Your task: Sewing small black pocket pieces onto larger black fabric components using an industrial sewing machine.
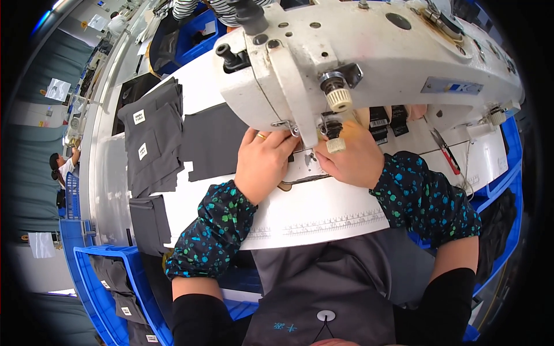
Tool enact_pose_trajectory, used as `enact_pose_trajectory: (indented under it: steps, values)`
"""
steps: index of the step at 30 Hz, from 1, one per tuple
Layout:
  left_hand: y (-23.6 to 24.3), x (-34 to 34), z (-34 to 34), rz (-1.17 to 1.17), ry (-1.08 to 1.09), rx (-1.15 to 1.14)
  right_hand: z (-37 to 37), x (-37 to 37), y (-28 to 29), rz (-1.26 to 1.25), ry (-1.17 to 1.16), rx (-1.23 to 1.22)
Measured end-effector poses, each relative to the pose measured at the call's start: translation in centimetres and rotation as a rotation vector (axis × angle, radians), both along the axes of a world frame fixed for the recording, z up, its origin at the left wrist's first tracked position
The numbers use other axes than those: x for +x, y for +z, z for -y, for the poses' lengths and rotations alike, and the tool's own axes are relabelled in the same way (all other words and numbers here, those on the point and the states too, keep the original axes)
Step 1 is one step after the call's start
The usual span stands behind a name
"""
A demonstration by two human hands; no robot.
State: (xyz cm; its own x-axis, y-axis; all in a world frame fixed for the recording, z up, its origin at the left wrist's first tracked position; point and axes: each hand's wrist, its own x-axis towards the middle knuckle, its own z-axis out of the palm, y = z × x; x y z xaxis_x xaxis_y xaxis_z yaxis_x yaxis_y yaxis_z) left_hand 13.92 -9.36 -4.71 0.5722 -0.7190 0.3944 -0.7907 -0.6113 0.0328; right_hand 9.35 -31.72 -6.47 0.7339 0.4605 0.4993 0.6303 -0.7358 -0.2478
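A white industrial sewing machine (369, 57) spans the upper right, its needle area between my hands. My left hand (262, 164), a ring on one finger, is left of the needle, fingers bent over the right edge of a dark grey fabric piece (213, 141); its fingertips are partly behind the machine head. My right hand (353, 154) is closed just right of the needle, its thumb toward the metal plate (309, 164). The tension knobs cover some of its fingers, and whatever they hold is hidden. Patterned dark sleeve covers wrap both forearms.
Stacked grey pieces with white labels (151, 138) lie left; a folded grey stack (150, 222) lies nearer. Black labels (398, 120) and red-handled snips (449, 155) lie right. A printed ruler (323, 225) edges the table. Blue bins (124, 256) hold grey pieces. Other people work beyond.
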Motion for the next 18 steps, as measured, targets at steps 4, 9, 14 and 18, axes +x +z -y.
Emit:
enact_pose_trajectory:
  steps: [4,9,14,18]
  values:
    - [-0.1,0.4,0.0,0.002,0.017,0.0,-0.1,-0.1,0.2,0.012,-0.011,-0.014]
    - [0.2,0.7,-0.7,-0.194,0.024,-0.026,-0.1,-0.2,0.2,-0.01,-0.021,-0.003]
    - [1.6,0.8,-2.1,-0.347,0.038,-0.071,0.1,-0.2,0.2,0.077,0.018,-0.013]
    - [2.9,-1.2,-1.4,-0.221,0.045,0.027,0.2,-0.4,0.2,0.102,0.158,0.004]
